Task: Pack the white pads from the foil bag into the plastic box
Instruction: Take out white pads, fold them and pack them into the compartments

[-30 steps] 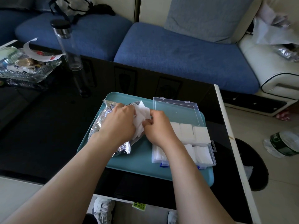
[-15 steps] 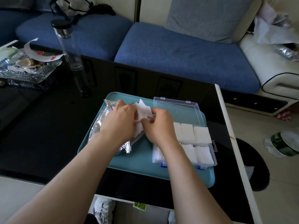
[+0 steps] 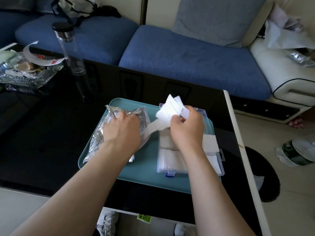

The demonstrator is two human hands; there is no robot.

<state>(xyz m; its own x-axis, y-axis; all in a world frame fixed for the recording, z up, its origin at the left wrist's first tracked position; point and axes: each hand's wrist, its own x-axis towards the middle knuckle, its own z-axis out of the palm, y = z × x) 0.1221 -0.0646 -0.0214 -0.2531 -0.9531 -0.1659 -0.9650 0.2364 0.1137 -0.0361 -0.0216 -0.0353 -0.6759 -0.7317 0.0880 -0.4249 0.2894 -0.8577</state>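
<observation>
Pads (image 3: 172, 110) higher, seemingly above right grip (image 3: 187, 131)

Nothing was legible: blue print on the foil bag (image 3: 94, 147) and marks on the yellow sticker (image 3: 144, 218) below the surface's (image 3: 51, 133) near edge were too blurred.

**Head view: pads in hand above the box**

Landmark: teal tray (image 3: 144, 172), on the black table (image 3: 51, 133).
- Foil bag (image 3: 98, 142) lies on the tray's left half. The left hand (image 3: 121, 128) holds it down, fingers bent over the foil.
- Plastic box (image 3: 163, 171) sits on the tray's right half with its lid (image 3: 205, 116) open toward the far edge. The compartments in view hold pads.
- Right hand (image 3: 186, 128) pinches a fanned bunch of white pads (image 3: 170, 109) above the far part of the box. More white material trails from the bunch to the bag's mouth.
- Clear bottle (image 3: 71, 50) stands upright, well beyond the tray's far-left corner.
</observation>
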